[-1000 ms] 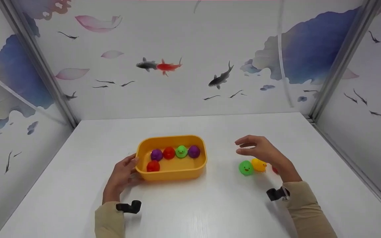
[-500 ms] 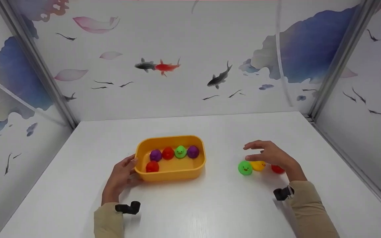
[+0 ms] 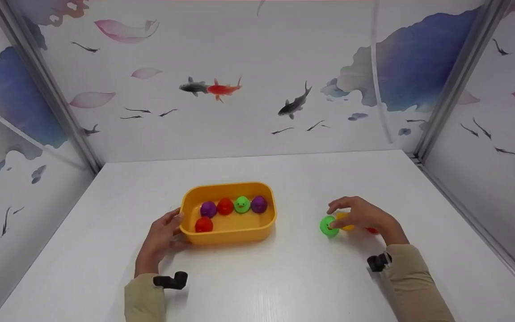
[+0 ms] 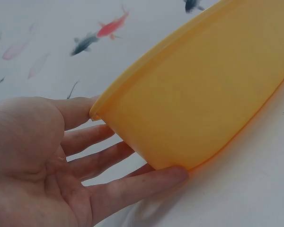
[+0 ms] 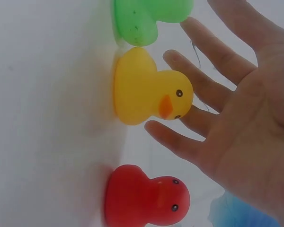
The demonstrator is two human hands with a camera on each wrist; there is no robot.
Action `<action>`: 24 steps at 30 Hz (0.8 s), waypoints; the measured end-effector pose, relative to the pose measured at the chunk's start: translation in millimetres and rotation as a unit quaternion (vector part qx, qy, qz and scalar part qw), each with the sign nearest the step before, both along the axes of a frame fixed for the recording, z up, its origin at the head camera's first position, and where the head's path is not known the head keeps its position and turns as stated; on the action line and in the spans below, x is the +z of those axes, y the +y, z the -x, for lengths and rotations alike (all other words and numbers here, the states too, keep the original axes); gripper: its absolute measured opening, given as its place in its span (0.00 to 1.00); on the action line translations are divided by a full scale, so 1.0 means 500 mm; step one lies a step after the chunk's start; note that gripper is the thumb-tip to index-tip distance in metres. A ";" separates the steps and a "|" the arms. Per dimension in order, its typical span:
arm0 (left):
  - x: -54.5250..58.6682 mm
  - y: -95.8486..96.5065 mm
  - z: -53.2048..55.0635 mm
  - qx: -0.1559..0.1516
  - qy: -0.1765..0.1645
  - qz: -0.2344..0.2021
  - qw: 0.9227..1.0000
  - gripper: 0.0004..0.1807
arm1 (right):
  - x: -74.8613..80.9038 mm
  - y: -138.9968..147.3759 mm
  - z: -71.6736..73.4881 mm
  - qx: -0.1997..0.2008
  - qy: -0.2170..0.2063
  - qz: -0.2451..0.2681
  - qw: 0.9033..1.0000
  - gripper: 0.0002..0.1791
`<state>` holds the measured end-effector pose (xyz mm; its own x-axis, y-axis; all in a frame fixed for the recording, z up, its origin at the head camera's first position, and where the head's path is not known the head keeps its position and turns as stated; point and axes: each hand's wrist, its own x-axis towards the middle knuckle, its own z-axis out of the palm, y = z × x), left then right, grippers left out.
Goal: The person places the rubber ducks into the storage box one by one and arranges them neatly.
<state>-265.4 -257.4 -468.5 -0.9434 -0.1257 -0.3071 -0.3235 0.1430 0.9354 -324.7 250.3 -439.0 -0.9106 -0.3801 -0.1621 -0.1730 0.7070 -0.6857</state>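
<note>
My left hand holds the left end of a yellow plastic box, thumb at the rim and fingers against the outer wall. Several small toy ducks sit inside: two purple, two red and one green. On the right, my right hand hovers with spread fingers over three loose ducks. A fingertip meets the head of the green duck in the right wrist view; whether it presses, I cannot tell. Beside it stands a yellow duck, and farther along a red duck, mostly hidden in the head view.
The white table ends at a back wall painted with fish and petals. Similar side panels stand left and right, joined by metal corner posts. A black wrist camera sits at each sleeve cuff.
My right hand has moved slightly right and then down onto the loose ducks, its thumb now in front of the green one. The left hand and the box stay as they were.
</note>
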 end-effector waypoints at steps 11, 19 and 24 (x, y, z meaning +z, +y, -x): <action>0.003 0.000 -0.002 0.006 0.012 0.006 1.000 0.33 | -0.013 -0.009 -0.003 0.017 0.006 0.020 1.000 0.16; 0.003 0.004 -0.002 0.006 0.007 -0.007 1.000 0.34 | -0.017 -0.005 0.001 0.008 -0.003 0.024 1.000 0.19; 0.002 0.001 -0.003 0.003 0.010 -0.013 1.000 0.33 | 0.002 -0.013 -0.002 0.006 0.006 0.023 1.000 0.20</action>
<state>-263.9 -257.0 -467.6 -0.9486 -0.1230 -0.2917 -0.3058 0.1178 0.9448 -323.8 243.8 -438.1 -0.9080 -0.3972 -0.1331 -0.1892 0.6724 -0.7156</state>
